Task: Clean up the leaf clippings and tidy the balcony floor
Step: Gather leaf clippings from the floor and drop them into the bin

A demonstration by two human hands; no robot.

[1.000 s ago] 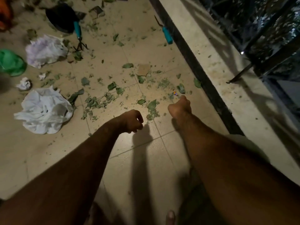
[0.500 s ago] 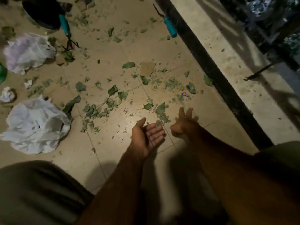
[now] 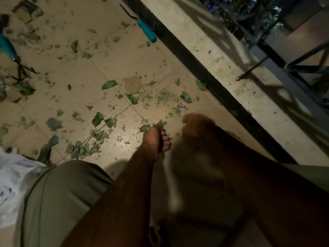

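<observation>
Green leaf clippings (image 3: 80, 148) lie scattered across the beige tiled balcony floor (image 3: 124, 56), thickest near the middle (image 3: 162, 98). My left hand (image 3: 155, 139) rests low over the tiles with its fingers curled inward. A green leaf (image 3: 160, 123) sits right at its thumb tip; whether the hand grips it is unclear. To its right, my right hand (image 3: 195, 124) is smeared by motion, so its fingers cannot be made out. Both forearms reach out from the bottom of the view.
A teal-handled tool (image 3: 146, 32) lies against the black strip (image 3: 195, 68) below a raised ledge (image 3: 231, 77) and railing (image 3: 293, 56). A teal hand rake (image 3: 8, 49) is far left, a white bag (image 3: 12, 184) bottom left. A cardboard scrap (image 3: 131, 84) and small wrapper (image 3: 181, 105) lie among the leaves.
My left hand went from a fist to an open upturned palm, and now its fingers are curled again by the leaf. My right hand is moving fast. The view has dropped closer to the floor.
</observation>
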